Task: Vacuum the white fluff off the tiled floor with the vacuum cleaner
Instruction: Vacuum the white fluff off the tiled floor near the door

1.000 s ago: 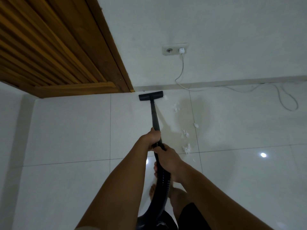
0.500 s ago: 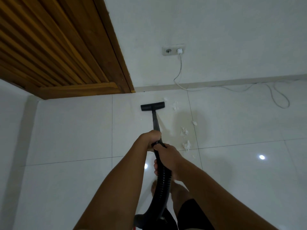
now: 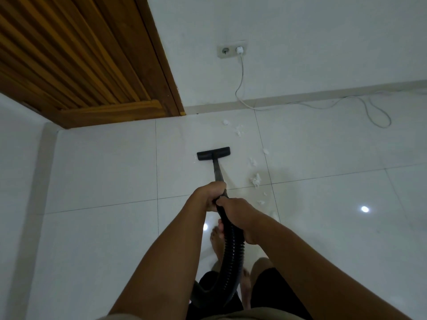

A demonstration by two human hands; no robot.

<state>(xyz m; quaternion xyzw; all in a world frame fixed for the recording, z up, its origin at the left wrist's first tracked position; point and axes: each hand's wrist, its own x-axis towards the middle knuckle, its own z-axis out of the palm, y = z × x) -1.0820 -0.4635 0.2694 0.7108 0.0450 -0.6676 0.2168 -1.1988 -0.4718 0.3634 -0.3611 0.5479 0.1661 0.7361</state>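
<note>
Left hand [image 3: 213, 195] grips wand [image 3: 217, 172], right hand [image 3: 238, 215] grips hose [image 3: 232, 250], prob. for steering leverage; nozzle [image 3: 213, 153] flat on tiled floor [image 3: 104, 169], white fluff [image 3: 255, 180] just to its right.

Glossy white tiled floor [image 3: 99, 172] bears a black vacuum head [image 3: 213, 153], white fluff [image 3: 255, 180] strewn from its 1 to 5 o'clock, and a white cable [image 3: 379, 116] looped farther off at 2 o'clock.

Black vacuum head [image 3: 213, 153], white fluff [image 3: 255, 180], glossy white tiles [image 3: 104, 162], slatted brown door [image 3: 76, 56]
</note>
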